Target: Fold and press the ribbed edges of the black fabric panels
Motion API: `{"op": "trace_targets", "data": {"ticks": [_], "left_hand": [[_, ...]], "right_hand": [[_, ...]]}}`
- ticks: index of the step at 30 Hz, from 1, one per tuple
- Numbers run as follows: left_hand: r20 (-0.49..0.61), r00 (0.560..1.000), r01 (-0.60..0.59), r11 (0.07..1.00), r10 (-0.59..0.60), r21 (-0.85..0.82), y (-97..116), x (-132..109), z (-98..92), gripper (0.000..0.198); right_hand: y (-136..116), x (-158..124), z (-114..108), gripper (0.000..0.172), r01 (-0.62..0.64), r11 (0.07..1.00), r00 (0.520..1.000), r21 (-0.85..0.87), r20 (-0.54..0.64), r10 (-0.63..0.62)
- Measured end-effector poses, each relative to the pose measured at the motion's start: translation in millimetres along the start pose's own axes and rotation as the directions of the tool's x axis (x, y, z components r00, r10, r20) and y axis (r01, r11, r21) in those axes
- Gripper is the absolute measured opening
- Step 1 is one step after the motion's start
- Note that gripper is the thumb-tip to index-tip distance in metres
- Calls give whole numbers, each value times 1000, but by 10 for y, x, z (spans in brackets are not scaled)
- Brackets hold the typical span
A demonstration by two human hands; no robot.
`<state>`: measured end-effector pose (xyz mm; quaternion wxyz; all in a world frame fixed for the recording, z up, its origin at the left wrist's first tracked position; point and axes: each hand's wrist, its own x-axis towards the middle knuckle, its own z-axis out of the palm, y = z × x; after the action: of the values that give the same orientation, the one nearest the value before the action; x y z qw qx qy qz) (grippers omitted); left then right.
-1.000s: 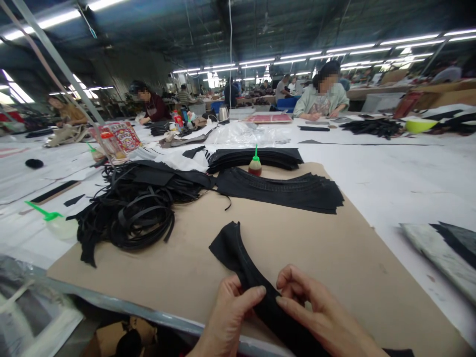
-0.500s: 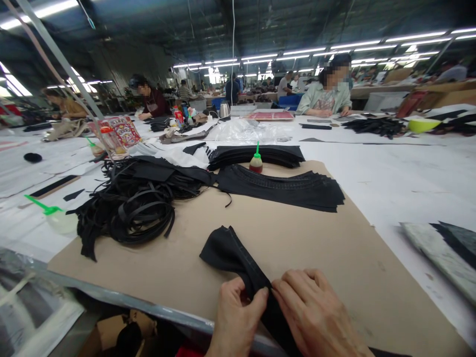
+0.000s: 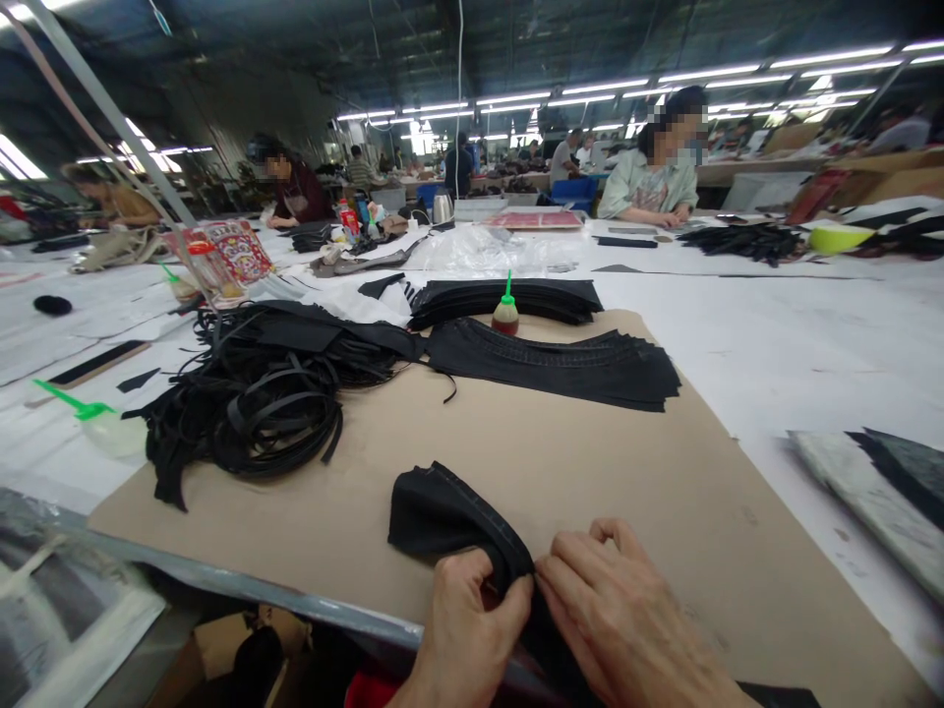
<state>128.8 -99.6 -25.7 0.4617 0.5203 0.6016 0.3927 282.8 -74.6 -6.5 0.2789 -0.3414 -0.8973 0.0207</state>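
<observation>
A curved black fabric piece (image 3: 442,516) with a stitched edge lies on the brown cardboard sheet (image 3: 531,452) at the near edge of the table. My left hand (image 3: 464,629) pinches it between thumb and fingers. Pressed against the same spot from the right, my right hand (image 3: 626,619) has its fingertips closed on the fabric. The far end of the piece fans out flat to the left.
A tangle of black straps (image 3: 258,393) lies at the left, a fanned row of black pieces (image 3: 567,364) beyond, with a green-tipped glue bottle (image 3: 505,313) and another bottle (image 3: 103,428) at the far left. Other people work at tables behind. A grey slab (image 3: 877,501) lies at right.
Both hands have worked along the fabric piece, closing together on it. Its far end has dropped, shifted left and spread wider on the cardboard.
</observation>
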Motion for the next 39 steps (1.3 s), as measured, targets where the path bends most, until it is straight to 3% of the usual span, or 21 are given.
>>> {"op": "trace_targets", "data": {"ticks": [6,11,24,26,29,31,33,36,39], "left_hand": [[56,997,61,986,-53,-157,15,5,20,22],[-3,997,81,974,-83,-212,-13,14,48,18],[20,984,172,920,-176,-352,-45,18,55,16],[82,984,179,879,-160,-442,-41,32,43,21],[186,974,214,797,-130,-565,-21,44,36,31],[212,967,242,769,-141,-592,-12,42,38,34],[220,964,252,764,-147,-593,-15,33,40,34],[226,966,238,781,-127,-577,-43,17,42,33],[233,966,226,801,-112,-554,-81,7,45,32]], "right_hand": [[-40,7,9,30,7,999,999,-34,-36,-9],[2,-27,-7,28,-29,1000,1000,-13,-3,29],[48,-77,-80,22,-164,958,984,236,107,142],[70,-69,-114,21,-296,897,953,329,164,255],[100,-65,-125,27,-544,713,839,443,306,450],[105,-74,-106,33,-632,614,774,473,420,474],[99,-86,-94,33,-655,587,754,476,473,457],[80,-94,-121,28,-607,633,791,481,443,422],[56,-76,-189,23,-499,722,862,479,358,358]]}}
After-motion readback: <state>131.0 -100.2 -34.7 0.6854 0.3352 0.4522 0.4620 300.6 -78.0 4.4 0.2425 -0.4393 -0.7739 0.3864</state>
